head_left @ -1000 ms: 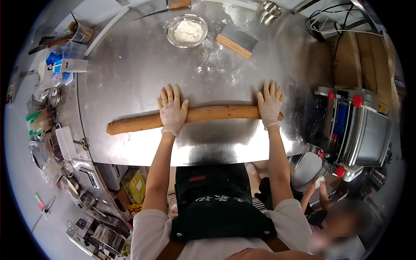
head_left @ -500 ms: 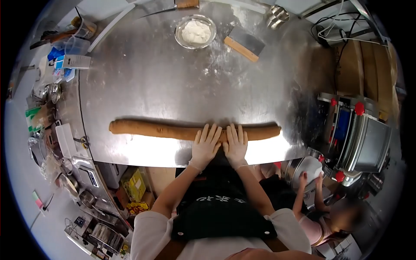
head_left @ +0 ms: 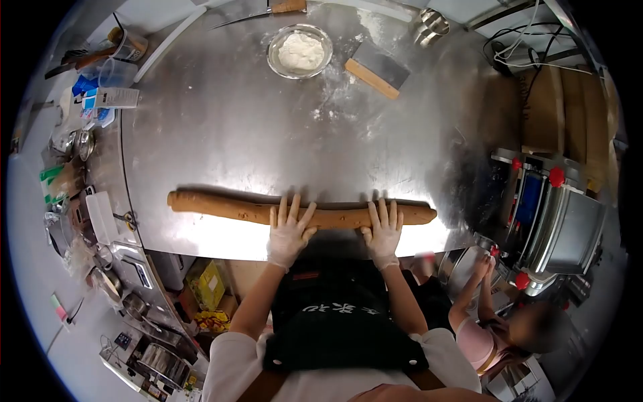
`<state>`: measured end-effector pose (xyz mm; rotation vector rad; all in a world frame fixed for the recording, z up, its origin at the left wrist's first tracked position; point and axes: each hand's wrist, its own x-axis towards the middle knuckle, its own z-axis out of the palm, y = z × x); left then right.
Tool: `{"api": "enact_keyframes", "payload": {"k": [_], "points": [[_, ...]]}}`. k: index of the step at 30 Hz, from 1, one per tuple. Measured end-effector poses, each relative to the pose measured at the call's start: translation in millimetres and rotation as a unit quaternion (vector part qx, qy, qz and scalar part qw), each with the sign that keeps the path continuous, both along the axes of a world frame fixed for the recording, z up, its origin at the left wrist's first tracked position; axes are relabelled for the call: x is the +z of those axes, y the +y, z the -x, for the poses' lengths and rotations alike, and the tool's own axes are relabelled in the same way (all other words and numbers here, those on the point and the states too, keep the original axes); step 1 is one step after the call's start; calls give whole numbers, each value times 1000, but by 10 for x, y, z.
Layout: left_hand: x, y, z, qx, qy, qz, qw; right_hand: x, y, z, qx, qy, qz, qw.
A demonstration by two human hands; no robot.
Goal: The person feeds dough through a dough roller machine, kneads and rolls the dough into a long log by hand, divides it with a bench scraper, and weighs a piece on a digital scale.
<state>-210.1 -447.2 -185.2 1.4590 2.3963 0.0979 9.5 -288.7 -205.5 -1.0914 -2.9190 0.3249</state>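
A long brown dough roll (head_left: 231,209) lies crosswise near the front edge of the steel table (head_left: 221,134). My left hand (head_left: 289,234), in a thin pale glove, rests on the roll left of its middle with the fingers spread flat over it. Farther right, my right hand (head_left: 383,231), gloved too, lies on the roll with its fingers stretched forward. The hands are apart, and a bare length of dough shows between them. Small cracks or dents mark its surface there.
At the back are a bowl of flour (head_left: 300,52), a scraper with a wooden edge (head_left: 377,70), a knife (head_left: 288,7) and a metal cup (head_left: 432,25). A machine with red knobs (head_left: 562,214) stands at right. Below it, a co-worker (head_left: 485,328) holds both hands together near a metal bowl.
My hands have moved apart from the middle of the roll, left and right. The roll has shifted slightly toward me. The co-worker's hands have come together, and the white thing they held is mostly hidden.
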Motion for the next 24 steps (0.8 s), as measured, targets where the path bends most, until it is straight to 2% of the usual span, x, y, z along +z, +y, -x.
{"api": "enact_keyframes", "payload": {"k": [1,4,6,9,12,13,16,20,24], "points": [[32,37,53,-5,-8,4,1000,74,145,115,2,4,15,1000],[70,636,570,86,24,-64,994,169,854,693,-47,8,-4,999],[60,804,732,135,55,-71,987,230,1125,903,-81,25,-30,996],[30,477,523,96,97,-41,990,259,867,576,-82,10,-37,996],[14,-217,27,103,64,21,992,18,258,-243,-74,-7,-40,996],[-5,-187,94,96,64,9,993,-56,180,-397,-73,-4,-41,996],[-29,53,393,94,77,-21,992,8,596,-149,-82,10,1,997],[-60,581,929,150,90,-55,983,30,1413,458,-137,50,-37,989],[-25,88,528,120,88,-41,988,120,934,40,-149,34,-42,987]]}}
